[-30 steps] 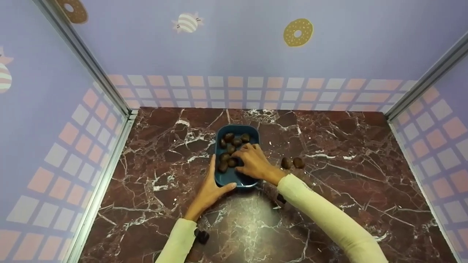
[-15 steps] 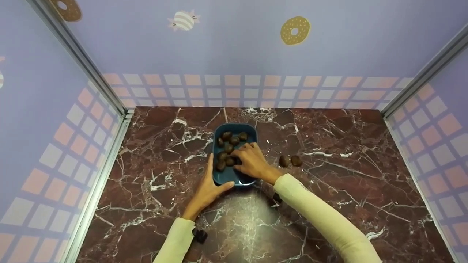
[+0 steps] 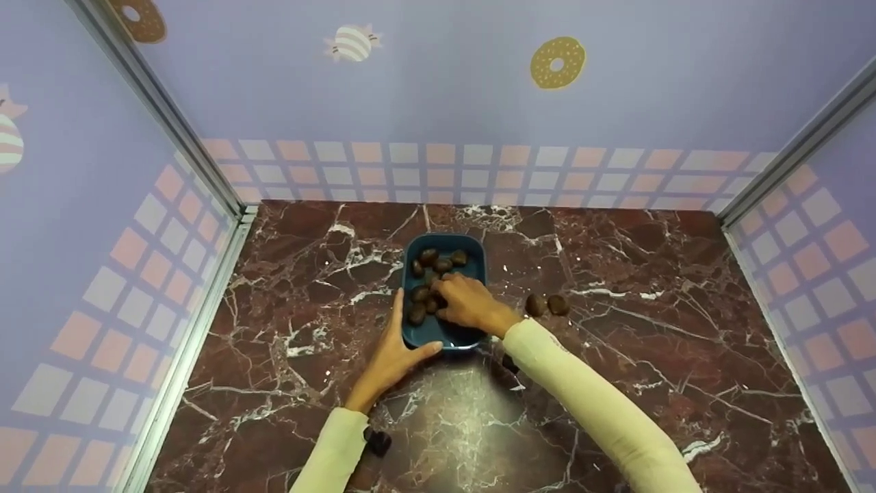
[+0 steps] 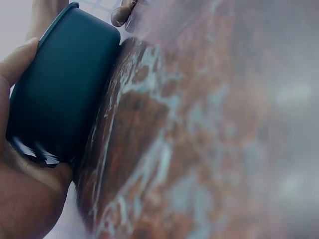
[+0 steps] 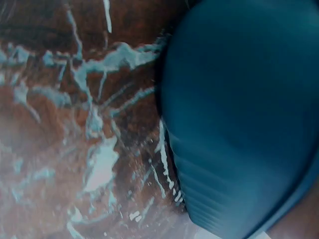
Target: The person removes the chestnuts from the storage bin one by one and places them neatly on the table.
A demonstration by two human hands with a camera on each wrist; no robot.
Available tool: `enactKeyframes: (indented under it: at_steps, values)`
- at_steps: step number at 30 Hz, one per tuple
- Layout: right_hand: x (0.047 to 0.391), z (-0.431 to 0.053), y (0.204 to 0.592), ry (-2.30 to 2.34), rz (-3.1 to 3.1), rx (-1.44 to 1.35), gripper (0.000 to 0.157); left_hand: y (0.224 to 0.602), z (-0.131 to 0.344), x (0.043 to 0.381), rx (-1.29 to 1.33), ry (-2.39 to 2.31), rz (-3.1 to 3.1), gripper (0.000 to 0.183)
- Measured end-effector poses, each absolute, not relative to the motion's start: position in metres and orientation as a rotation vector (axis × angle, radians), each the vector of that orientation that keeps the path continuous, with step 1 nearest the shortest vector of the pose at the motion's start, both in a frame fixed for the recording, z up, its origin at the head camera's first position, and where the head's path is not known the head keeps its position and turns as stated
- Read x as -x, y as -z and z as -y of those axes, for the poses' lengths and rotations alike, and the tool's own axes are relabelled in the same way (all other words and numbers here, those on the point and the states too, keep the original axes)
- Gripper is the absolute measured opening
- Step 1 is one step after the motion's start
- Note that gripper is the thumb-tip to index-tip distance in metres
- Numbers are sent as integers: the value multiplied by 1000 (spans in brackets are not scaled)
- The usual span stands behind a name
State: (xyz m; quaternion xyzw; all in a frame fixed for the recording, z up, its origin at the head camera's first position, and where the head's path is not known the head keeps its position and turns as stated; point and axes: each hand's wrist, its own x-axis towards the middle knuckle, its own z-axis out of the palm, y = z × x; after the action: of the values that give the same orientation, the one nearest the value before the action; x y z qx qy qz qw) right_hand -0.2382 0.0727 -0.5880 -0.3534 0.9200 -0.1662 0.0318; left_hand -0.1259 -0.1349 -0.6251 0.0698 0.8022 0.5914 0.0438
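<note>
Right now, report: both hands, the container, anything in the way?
Left hand touching blue container. Right hand inside it among brown nut-like pieces, grip unclear. Two loose pieces outside, to the right; nothing visibly blocking.

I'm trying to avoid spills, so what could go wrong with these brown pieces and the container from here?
1. The right hand reaches in among the brown pieces, so it might knock one over the rim.
2. The left hand holds only the near left corner, so the blue container could twist if pushed.
3. Two loose pieces lie on the tabletop near the right sleeve, which might brush them away.
</note>
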Motion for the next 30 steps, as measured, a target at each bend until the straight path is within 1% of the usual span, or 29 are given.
enactKeyframes:
  at_steps: [1, 7, 13, 23, 30]
  values:
    - [233, -72, 578, 499, -2842, 1065, 34, 625, 134, 126, -218, -1807, -2451, 128]
    - [228, -79, 574, 496, -2884, 1064, 31, 624, 133, 126, -225, -1811, -2441, 129]
    - [219, -95, 560, 602, -2907, 1036, 36, 625, 135, 127, -225, -1802, -2442, 129]
    - [205, -133, 548, 874, -2950, 985, 40, 624, 136, 126, -189, -1816, -2402, 130]
    - [198, -164, 549, 1015, -3004, 948, 37, 623, 135, 126, -212, -1789, -2458, 133]
